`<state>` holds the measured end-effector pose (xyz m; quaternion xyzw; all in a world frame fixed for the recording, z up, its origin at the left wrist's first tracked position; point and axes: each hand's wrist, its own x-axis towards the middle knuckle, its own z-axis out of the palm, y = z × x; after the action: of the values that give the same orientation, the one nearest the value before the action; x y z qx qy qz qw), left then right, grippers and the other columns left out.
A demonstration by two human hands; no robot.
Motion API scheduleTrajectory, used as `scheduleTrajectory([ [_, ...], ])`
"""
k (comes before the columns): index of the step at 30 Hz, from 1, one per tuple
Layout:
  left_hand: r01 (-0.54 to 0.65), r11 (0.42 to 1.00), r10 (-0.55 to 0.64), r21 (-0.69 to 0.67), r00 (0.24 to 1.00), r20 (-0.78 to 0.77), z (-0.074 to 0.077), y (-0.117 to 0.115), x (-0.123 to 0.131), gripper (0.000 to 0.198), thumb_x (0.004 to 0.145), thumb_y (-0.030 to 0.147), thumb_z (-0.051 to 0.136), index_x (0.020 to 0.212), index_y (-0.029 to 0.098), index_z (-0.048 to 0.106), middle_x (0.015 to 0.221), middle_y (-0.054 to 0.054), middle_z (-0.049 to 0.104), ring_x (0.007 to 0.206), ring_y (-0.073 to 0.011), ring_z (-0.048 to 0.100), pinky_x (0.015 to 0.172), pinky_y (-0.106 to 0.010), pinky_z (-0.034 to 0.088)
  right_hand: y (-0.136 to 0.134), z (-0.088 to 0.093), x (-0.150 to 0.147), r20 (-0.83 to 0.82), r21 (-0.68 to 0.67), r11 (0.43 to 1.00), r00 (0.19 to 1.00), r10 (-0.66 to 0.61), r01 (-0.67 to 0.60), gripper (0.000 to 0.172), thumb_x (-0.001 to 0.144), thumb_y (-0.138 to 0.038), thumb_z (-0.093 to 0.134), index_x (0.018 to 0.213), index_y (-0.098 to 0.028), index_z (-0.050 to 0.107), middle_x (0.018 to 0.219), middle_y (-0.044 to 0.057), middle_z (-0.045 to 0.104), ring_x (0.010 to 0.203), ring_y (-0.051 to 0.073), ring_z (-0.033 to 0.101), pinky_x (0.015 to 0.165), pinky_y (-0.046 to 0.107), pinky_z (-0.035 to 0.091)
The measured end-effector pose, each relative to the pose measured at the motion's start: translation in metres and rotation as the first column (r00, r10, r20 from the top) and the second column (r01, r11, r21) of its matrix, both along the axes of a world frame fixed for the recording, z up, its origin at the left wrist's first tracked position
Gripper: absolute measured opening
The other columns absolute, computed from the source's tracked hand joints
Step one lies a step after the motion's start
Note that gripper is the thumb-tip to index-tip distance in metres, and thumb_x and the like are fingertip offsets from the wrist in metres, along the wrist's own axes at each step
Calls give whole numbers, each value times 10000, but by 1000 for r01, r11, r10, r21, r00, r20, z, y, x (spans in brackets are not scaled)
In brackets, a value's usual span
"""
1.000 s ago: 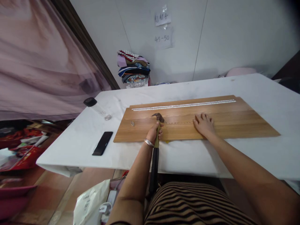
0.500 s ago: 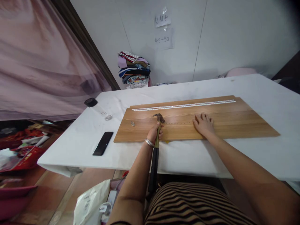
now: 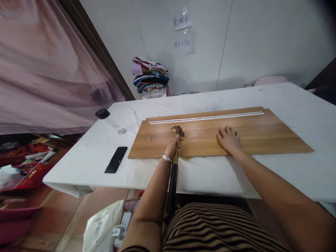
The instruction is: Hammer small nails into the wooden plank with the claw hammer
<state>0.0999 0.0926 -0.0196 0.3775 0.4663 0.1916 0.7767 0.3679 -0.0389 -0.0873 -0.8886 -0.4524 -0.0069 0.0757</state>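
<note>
My left hand [image 3: 172, 147] is closed around the hammer [image 3: 176, 157] near its head, and a silver bracelet circles that wrist. The hammer's dark head lies over the wooden board [image 3: 273, 134], its black grip pointing back toward my body. My right hand [image 3: 229, 139] rests on the board with fingers spread, holding nothing. Between the hammer head and my right hand runs a row of small dark dots. A little pile of nails [image 3: 149, 138] lies on the board's left part. Two white strips [image 3: 207, 118] run along its far side.
The board lies on a white-covered table [image 3: 141, 175]. To the left are a black phone [image 3: 116, 160] and a clear bottle with a black cap [image 3: 111, 121]. Folded clothes [image 3: 151, 78] are stacked by the wall. A white bag [image 3: 102, 227] stands below the front edge.
The camera view has shifted very slightly. Both hands and the hammer stay in nearly the same place on the board.
</note>
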Motion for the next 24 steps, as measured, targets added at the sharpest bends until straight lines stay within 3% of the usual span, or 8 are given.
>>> scheduleTrajectory([
  [11, 8, 1000, -8, 4, 1000, -10, 0, 0, 0, 348, 1067, 471, 454, 898, 191, 574, 536, 86, 387, 346, -75, 302, 351, -185, 215, 1, 2, -1, 7, -13, 1000, 1000, -12, 12, 586, 1086, -441, 290, 1491, -192, 632, 1599, 229, 549, 1483, 392, 418, 1143, 603, 356],
  [24, 10, 1000, -10, -5, 1000, -17, 3, 0, 1, 360, 1049, 517, 533, 888, 198, 567, 535, 90, 398, 334, -60, 305, 356, -178, 191, 1, 2, -2, -9, -23, 1000, 1000, -17, 17, 594, 1090, -437, 285, 1500, -184, 631, 1626, 225, 523, 1502, 387, 404, 1167, 605, 335],
])
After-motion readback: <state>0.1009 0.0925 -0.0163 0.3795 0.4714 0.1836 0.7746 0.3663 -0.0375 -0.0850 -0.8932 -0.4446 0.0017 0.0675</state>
